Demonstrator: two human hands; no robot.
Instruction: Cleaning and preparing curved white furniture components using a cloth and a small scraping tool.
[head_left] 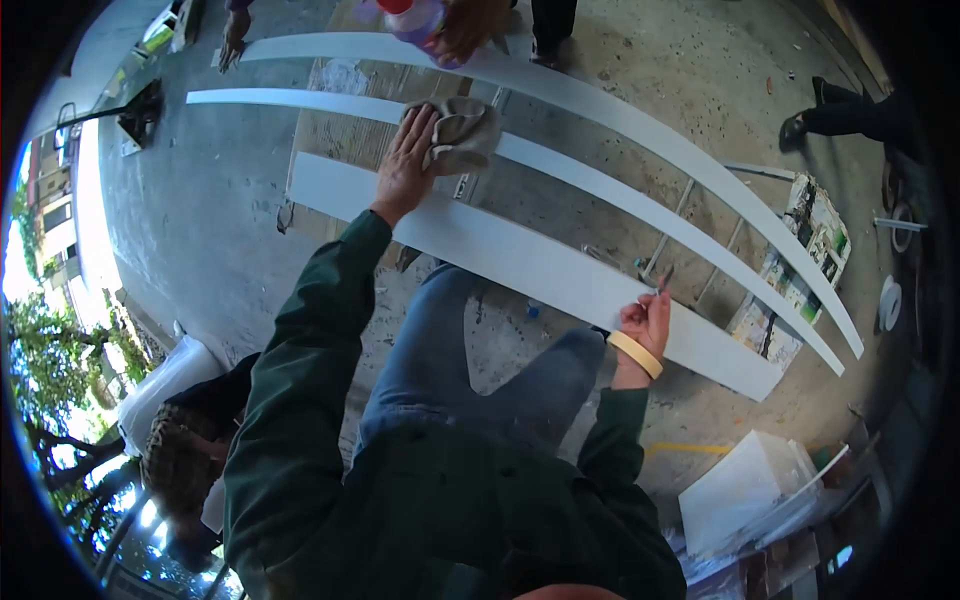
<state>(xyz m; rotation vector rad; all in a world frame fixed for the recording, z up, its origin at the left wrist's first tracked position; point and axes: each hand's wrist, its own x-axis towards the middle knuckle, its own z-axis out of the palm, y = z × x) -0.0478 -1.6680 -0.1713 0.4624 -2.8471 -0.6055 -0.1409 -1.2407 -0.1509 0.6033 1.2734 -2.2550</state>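
Pressing down now, the left hand point(408, 160) lies flat and spread on a crumpled beige cloth point(458, 135), which sits on the middle long white painted board point(600, 185). The right hand point(648, 322), a ring of tan masking tape point(636, 353) round its wrist, pinches the far edge of the nearest wide white board point(520, 262), fingers curled. All the boards rest on the grey concrete floor point(200, 220). That cloth looks soft and light, best bunched under the palm; the boards look long, thin and likely whippy.

Co-worker's bottle point(412, 18) cut off above.
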